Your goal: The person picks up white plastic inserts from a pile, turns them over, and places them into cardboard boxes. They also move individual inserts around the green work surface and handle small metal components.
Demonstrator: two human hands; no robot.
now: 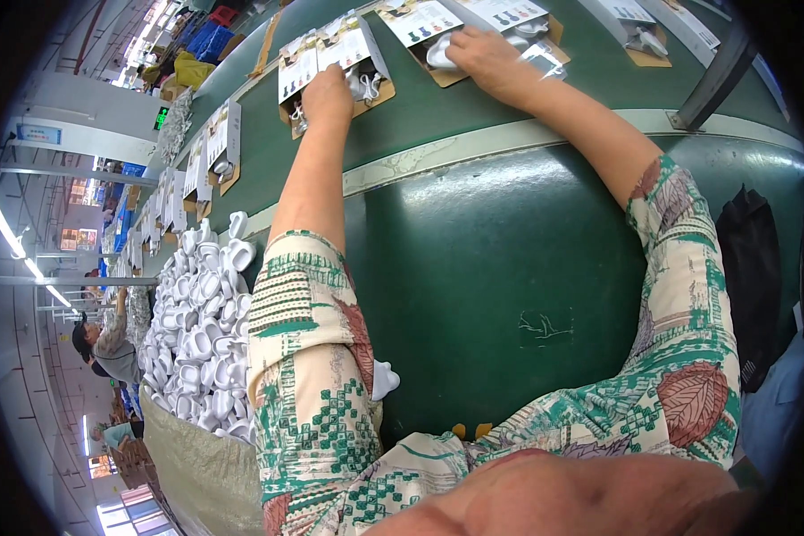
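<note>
My left hand reaches to an open printed cardboard box on the green surface. Its fingers are bent down at the box opening and their tips are hidden. White coiled cables lie in that box beside the hand. Further right, my right hand is over a second open box, with bent fingers closed on a smooth white plastic part at the box's opening. A clear-and-white piece sits in the box next to my right wrist.
More open boxes line the green belt to the left, others to the right. A pale rail edges the belt. A big sack heaped with white plastic parts stands left. A metal post rises right. Another person is far left.
</note>
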